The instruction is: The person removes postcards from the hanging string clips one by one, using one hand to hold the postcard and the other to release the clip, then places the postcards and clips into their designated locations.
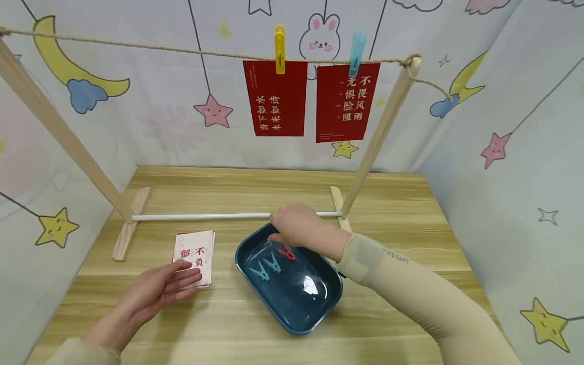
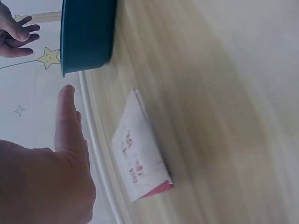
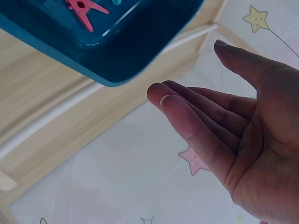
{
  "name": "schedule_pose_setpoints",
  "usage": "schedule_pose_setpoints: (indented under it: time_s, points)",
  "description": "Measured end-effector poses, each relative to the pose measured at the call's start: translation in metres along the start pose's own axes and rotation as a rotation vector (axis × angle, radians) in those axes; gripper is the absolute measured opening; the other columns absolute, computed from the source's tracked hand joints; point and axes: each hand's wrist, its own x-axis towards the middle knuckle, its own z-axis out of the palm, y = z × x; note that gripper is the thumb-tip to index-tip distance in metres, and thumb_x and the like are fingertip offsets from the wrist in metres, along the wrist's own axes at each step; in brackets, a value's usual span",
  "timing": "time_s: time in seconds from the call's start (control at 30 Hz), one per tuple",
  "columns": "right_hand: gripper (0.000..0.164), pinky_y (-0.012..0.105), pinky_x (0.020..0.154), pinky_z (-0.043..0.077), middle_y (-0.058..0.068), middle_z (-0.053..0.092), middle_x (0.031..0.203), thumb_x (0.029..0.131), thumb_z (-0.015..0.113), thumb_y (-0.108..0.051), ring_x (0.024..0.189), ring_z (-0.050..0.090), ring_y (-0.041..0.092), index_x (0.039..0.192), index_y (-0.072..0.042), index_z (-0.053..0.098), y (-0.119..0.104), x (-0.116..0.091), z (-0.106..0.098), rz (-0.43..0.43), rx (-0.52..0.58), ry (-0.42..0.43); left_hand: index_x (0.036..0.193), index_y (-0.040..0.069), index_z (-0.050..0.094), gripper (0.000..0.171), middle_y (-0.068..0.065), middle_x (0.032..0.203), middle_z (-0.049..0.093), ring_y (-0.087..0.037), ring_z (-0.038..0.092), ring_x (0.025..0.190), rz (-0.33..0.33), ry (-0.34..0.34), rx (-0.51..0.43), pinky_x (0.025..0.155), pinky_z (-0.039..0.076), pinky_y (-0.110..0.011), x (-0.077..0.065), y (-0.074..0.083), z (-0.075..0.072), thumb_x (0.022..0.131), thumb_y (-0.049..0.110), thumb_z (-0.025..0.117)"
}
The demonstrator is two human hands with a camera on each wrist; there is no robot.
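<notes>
My left hand (image 1: 166,289) hovers by a small stack of cards (image 1: 203,246), its fingers loosely extended and holding nothing. The top card is white with red characters, and a red card peeks out beneath it in the left wrist view. Above the far end of a dark teal tray (image 1: 296,324) is my right hand (image 1: 296,223). Its fingers look relaxed in the right wrist view, with nothing between thumb and fingertips. Inside the tray lie a red clothespin (image 3: 84,10) and two light blue clothespins (image 1: 261,272).
A twine line (image 1: 159,48) runs between two wooden posts (image 1: 380,137). A yellow clothespin (image 1: 280,50) and a light blue clothespin (image 1: 357,55) hold two red cards (image 1: 280,99) on it. A white rod (image 1: 205,217) joins the posts' feet on the wooden table (image 1: 388,197).
</notes>
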Motion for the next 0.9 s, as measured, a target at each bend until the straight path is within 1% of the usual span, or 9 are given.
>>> schedule_pose_setpoints:
  time_s: [0.1, 0.2, 0.33, 0.4, 0.47, 0.57, 0.77, 0.83, 0.9]
  points:
    - [0.04, 0.029, 0.064, 0.049, -0.004, 0.057, 0.077, 0.088, 0.059, -0.056, 0.072, 0.056, 0.011, 0.099, -0.017, 0.064, 0.003, 0.0, -0.005, 0.003, 0.007, -0.002, 0.13, -0.009, 0.031, 0.043, -0.024, 0.12, 0.052, -0.031, 0.053, 0.11, 0.018, 0.004, 0.017, 0.091, 0.042, -0.046, 0.004, 0.007, 0.005, 0.102, 0.022, 0.044]
    - [0.041, 0.027, 0.063, 0.047, -0.006, 0.056, 0.074, 0.088, 0.059, -0.056, 0.069, 0.054, 0.009, 0.099, -0.017, 0.064, 0.007, -0.001, -0.01, 0.015, 0.037, -0.018, 0.129, -0.008, 0.033, 0.04, -0.022, 0.119, 0.054, -0.031, 0.053, 0.11, 0.038, -0.012, 0.043, 0.09, 0.042, -0.046, 0.007, 0.014, 0.008, 0.103, 0.021, 0.043]
    - [0.041, 0.023, 0.057, 0.044, -0.009, 0.051, 0.067, 0.087, 0.059, -0.056, 0.063, 0.05, 0.006, 0.096, -0.016, 0.063, 0.012, -0.003, -0.014, 0.034, 0.058, -0.013, 0.131, -0.007, 0.031, 0.041, -0.019, 0.117, 0.055, -0.031, 0.053, 0.111, 0.064, -0.039, 0.067, 0.09, 0.043, -0.047, 0.01, 0.026, 0.013, 0.102, 0.02, 0.044]
    - [0.04, 0.022, 0.055, 0.042, -0.009, 0.05, 0.065, 0.087, 0.06, -0.056, 0.062, 0.049, 0.006, 0.094, -0.017, 0.063, 0.014, -0.003, -0.017, 0.04, 0.062, -0.003, 0.134, -0.007, 0.027, 0.045, -0.019, 0.118, 0.055, -0.031, 0.052, 0.111, 0.076, -0.056, 0.089, 0.09, 0.043, -0.047, 0.011, 0.032, 0.016, 0.102, 0.021, 0.044]
    - [0.039, 0.021, 0.053, 0.041, -0.01, 0.049, 0.064, 0.087, 0.061, -0.055, 0.061, 0.049, 0.006, 0.091, -0.017, 0.062, 0.016, -0.004, -0.02, 0.039, 0.072, 0.011, 0.137, -0.007, 0.023, 0.049, -0.019, 0.119, 0.055, -0.03, 0.052, 0.112, 0.087, -0.071, 0.106, 0.09, 0.043, -0.046, 0.013, 0.037, 0.019, 0.102, 0.021, 0.044]
    - [0.038, 0.02, 0.051, 0.04, -0.01, 0.05, 0.064, 0.086, 0.062, -0.054, 0.06, 0.049, 0.006, 0.091, -0.017, 0.063, 0.018, -0.005, -0.025, 0.041, 0.095, 0.017, 0.138, -0.008, 0.021, 0.049, -0.02, 0.122, 0.052, -0.03, 0.052, 0.113, 0.112, -0.107, 0.137, 0.09, 0.042, -0.046, 0.015, 0.045, 0.025, 0.103, 0.021, 0.042]
    - [0.04, 0.02, 0.05, 0.04, -0.01, 0.054, 0.068, 0.085, 0.062, -0.056, 0.061, 0.049, 0.006, 0.098, -0.018, 0.064, 0.026, -0.008, -0.037, 0.056, 0.094, 0.014, 0.136, -0.006, 0.025, 0.048, -0.02, 0.124, 0.051, -0.031, 0.051, 0.114, 0.136, -0.131, 0.143, 0.09, 0.043, -0.045, 0.022, 0.059, 0.039, 0.102, 0.022, 0.044]
    - [0.039, 0.019, 0.052, 0.041, -0.01, 0.057, 0.072, 0.085, 0.062, -0.056, 0.065, 0.051, 0.006, 0.097, -0.019, 0.063, 0.029, -0.009, -0.042, 0.059, 0.101, 0.016, 0.135, -0.005, 0.026, 0.047, -0.019, 0.123, 0.052, -0.032, 0.051, 0.113, 0.144, -0.133, 0.147, 0.089, 0.044, -0.045, 0.024, 0.065, 0.044, 0.102, 0.022, 0.045]
    - [0.039, 0.019, 0.055, 0.043, -0.009, 0.06, 0.079, 0.085, 0.063, -0.056, 0.069, 0.053, 0.005, 0.1, -0.02, 0.063, 0.032, -0.011, -0.047, 0.061, 0.142, 0.018, 0.135, -0.005, 0.027, 0.046, -0.019, 0.123, 0.052, -0.032, 0.05, 0.114, 0.154, -0.142, 0.152, 0.089, 0.044, -0.046, 0.026, 0.07, 0.048, 0.102, 0.022, 0.045]
